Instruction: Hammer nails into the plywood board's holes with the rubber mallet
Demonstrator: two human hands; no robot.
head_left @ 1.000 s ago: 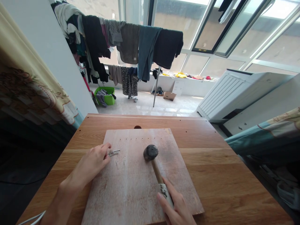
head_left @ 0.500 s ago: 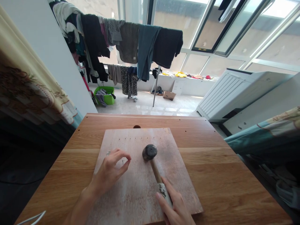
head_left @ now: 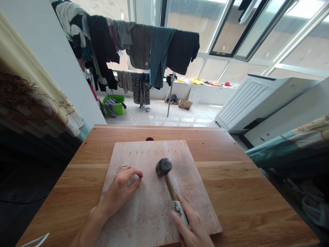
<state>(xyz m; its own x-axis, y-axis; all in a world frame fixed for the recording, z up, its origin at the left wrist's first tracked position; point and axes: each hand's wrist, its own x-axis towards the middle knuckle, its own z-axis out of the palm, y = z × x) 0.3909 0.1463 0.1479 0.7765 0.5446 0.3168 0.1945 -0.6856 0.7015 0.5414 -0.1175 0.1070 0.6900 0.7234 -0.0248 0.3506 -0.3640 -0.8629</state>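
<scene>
My right hand [head_left: 191, 223] is wrapped round the pale lower handle of a rubber mallet [head_left: 163, 167]. The mallet's black head rests at the middle of a worn wooden board [head_left: 154, 212]. My left hand [head_left: 120, 188] is over the board's left side, thumb and forefinger tips pressed together. What sits in that pinch, if anything, is too small to make out. Thin metal nails [head_left: 119, 168] lie just behind the left hand, partly covered by it. Small dark dots [head_left: 148, 151] run in a row across the far part of the board.
The board lies on a wooden table [head_left: 231, 185]. A white cable [head_left: 38, 239] is at the table's near left corner. Beyond the table are a rack of hanging clothes [head_left: 161, 51], a green basket [head_left: 119, 109] and a cardboard box [head_left: 185, 104]. Curtains [head_left: 33, 85] hang at both sides.
My left hand has shifted slightly, and its fingers have curled closer to the board. More of the nails behind it show now. The right hand and mallet have stayed still.
</scene>
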